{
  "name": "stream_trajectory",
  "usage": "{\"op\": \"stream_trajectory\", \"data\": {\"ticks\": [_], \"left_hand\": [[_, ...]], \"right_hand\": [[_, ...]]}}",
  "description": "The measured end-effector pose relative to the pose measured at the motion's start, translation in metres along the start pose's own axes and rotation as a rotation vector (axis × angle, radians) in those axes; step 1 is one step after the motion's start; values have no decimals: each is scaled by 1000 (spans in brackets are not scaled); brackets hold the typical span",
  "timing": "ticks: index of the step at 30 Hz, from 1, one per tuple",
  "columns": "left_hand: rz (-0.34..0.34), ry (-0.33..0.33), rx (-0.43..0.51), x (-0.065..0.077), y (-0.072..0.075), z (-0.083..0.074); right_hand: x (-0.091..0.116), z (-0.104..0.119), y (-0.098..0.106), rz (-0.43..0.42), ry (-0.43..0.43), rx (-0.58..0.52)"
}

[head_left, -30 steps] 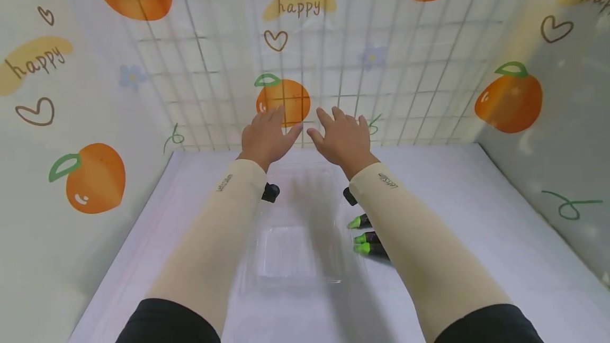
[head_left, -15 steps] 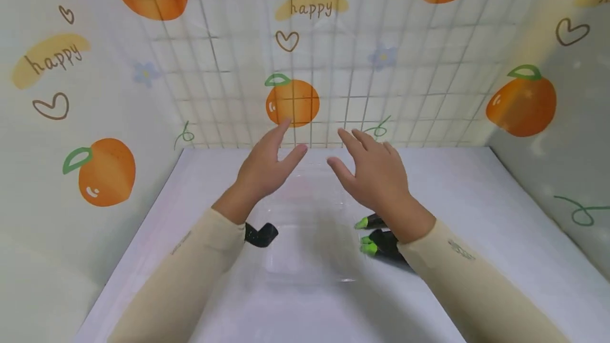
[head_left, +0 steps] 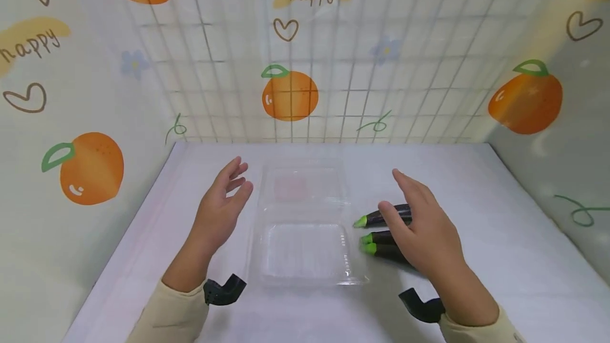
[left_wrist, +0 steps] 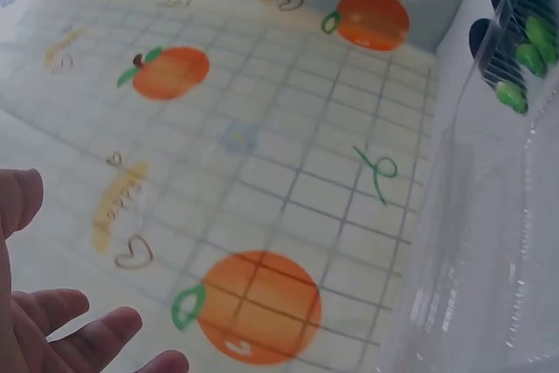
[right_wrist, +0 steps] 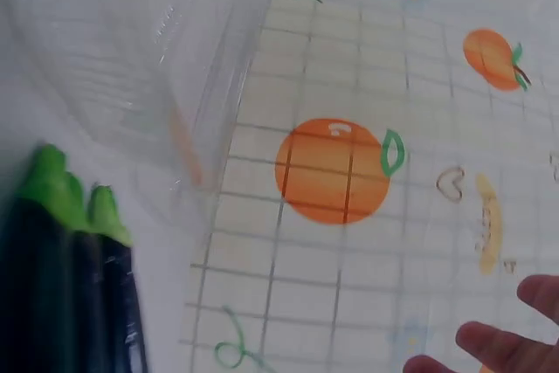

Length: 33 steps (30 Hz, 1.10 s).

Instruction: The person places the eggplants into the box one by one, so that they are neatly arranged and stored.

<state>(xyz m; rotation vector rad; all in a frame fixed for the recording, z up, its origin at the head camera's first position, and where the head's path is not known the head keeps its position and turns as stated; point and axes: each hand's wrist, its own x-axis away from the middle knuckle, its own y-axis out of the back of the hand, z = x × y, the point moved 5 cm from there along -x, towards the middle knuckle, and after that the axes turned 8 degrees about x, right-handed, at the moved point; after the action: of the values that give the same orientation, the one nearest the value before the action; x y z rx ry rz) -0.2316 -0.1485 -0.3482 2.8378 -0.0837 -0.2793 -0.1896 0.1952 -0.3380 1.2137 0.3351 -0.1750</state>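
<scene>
A clear plastic clamshell box (head_left: 305, 253) lies unfolded on the white table, its lid (head_left: 324, 179) toward the back. To its right lie dark eggplants (head_left: 385, 218) with green stem ends, partly hidden behind my right hand (head_left: 426, 232). That hand is held above them, fingers extended and thumb apart, gripping nothing. My left hand (head_left: 220, 213) hovers left of the box with relaxed fingers and holds nothing. In the left wrist view its fingers (left_wrist: 96, 338) show at the lower left. The right wrist view shows the eggplants (right_wrist: 79, 277) beside the box (right_wrist: 131, 67).
Printed sheeting with oranges and a grid (head_left: 333, 68) stands behind the white table (head_left: 514, 258) and along both sides. Black straps with camera mounts (head_left: 224, 291) sit at the wrists, over beige sleeves (head_left: 176, 311).
Both hands have drawn back toward me from the rear sheeting and spread apart, left hand leftward, right hand rightward. The box and eggplants are now less covered and stay in place.
</scene>
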Motion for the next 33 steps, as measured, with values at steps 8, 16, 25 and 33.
{"op": "stream_trajectory", "data": {"ticks": [8,16,25,33], "left_hand": [[-42,146,-19,17,12,40],[-30,349,72,37,-2,95],[40,437,189,39,-23,132],[60,444,278,43,-38,134]], "right_hand": [[25,-33,-7,14,-55,-106],[57,-77,-26,37,-112,-96],[75,-102,-47,148,-114,-57],[80,-107,-55,120,-17,-10]]}}
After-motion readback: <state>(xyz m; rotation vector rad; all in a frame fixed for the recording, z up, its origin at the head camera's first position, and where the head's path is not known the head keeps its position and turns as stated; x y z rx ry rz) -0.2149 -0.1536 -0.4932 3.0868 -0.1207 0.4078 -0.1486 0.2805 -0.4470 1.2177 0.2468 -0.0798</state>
